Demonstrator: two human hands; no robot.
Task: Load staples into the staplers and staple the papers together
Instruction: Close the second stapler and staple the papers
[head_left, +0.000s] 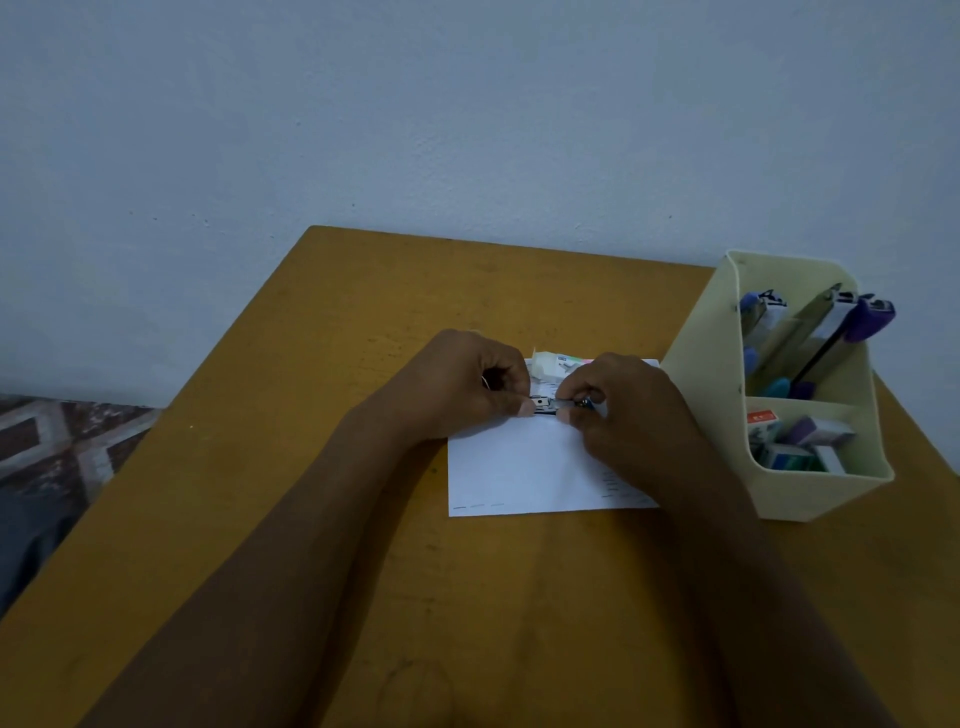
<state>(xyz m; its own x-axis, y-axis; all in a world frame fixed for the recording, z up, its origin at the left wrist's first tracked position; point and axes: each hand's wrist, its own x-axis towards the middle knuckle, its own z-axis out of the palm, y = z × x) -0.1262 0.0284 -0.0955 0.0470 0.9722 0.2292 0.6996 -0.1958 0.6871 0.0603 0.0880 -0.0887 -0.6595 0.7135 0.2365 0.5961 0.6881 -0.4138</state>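
A small stapler (545, 406) with a dark metal body is held between both hands over the far edge of a white sheet of paper (524, 467). My left hand (467, 387) pinches its left end. My right hand (628, 410) grips its right end, where a bit of blue shows. Most of the stapler is hidden by my fingers. A small white staple box (550, 364) lies just beyond the hands on the paper's far edge.
A cream plastic organizer (810, 493) stands at the right of the yellow-brown table (311, 519). Its back compartment holds several staplers (826, 332) with blue and purple handles, its front compartment small staple boxes (800, 447). A wall runs behind the table; patterned floor lies to the left.
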